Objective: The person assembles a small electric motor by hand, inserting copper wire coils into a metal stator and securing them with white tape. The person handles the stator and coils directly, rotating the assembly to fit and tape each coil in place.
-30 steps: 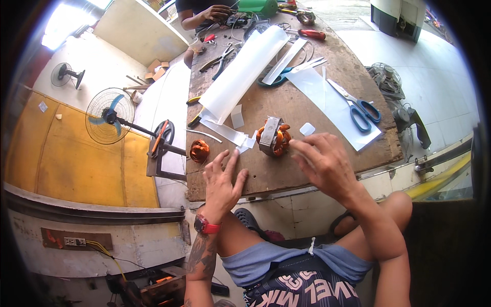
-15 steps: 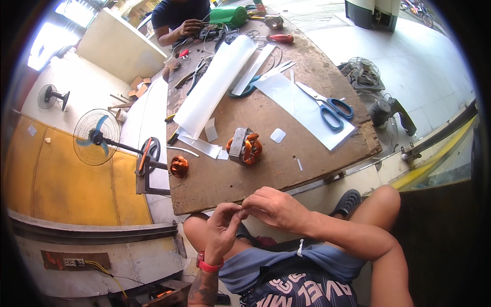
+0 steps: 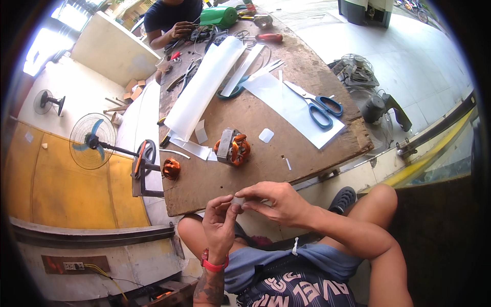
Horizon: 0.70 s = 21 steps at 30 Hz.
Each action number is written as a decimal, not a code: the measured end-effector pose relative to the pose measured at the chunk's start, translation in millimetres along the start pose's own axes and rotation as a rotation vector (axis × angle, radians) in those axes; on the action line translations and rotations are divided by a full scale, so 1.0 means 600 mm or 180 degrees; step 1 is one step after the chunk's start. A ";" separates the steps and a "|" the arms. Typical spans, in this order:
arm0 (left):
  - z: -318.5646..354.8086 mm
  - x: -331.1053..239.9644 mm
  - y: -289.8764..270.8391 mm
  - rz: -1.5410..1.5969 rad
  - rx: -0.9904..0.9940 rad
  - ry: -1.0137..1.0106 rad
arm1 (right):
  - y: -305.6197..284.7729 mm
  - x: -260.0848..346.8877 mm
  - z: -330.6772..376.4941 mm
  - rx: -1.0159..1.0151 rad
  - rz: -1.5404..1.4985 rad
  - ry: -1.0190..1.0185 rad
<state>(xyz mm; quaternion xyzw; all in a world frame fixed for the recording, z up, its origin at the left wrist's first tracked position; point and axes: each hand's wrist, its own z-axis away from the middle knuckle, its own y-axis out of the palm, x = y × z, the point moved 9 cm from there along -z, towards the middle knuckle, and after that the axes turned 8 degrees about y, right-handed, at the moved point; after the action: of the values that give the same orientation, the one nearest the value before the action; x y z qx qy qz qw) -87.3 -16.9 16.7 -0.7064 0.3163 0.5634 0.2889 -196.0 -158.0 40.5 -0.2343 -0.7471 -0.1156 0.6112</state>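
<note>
Scrap (image 3: 238, 201), pale, I see pinched by left hand (image 3: 219, 221) and right hand (image 3: 280, 202) (copper-wound core (image 3: 232, 147) on the worktop (image 3: 197, 187) beyond).

The left hand (image 3: 220, 221) and right hand (image 3: 279, 201) meet by the counter's (image 3: 197, 189) near edge, their fingertips brought together in a pinch. The left fingers curl over an upright thumb, above a nearly straight wrist and a forearm (image 3: 208, 287) rising steeply toward the counter. The right hand is back-up, finger and thumb extended, its elbow (image 3: 389, 246) bent and farther from the counter.
</note>
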 end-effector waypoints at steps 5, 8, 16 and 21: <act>-0.002 -0.013 -0.004 -0.0063 0.0119 -0.0079 | -0.001 0.012 0.000 -0.0017 0.0298 -0.0171; -0.002 -0.017 -0.007 -0.0026 0.0030 -0.0063 | 0.004 0.014 -0.001 -0.0022 0.0407 -0.0177; -0.015 -0.027 -0.013 -0.0477 0.0083 0.0146 | 0.000 0.024 0.000 -0.0214 0.0467 -0.0517; -0.032 -0.023 0.001 -0.0662 0.0352 0.0164 | -0.005 0.028 0.000 -0.0234 0.0621 -0.0640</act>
<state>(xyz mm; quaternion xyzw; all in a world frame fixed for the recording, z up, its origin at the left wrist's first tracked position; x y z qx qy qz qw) -78.5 -30.2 34.1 -0.7327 0.2792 0.4937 0.3761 -200.0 -157.4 57.0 -0.3385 -0.7735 -0.0588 0.5327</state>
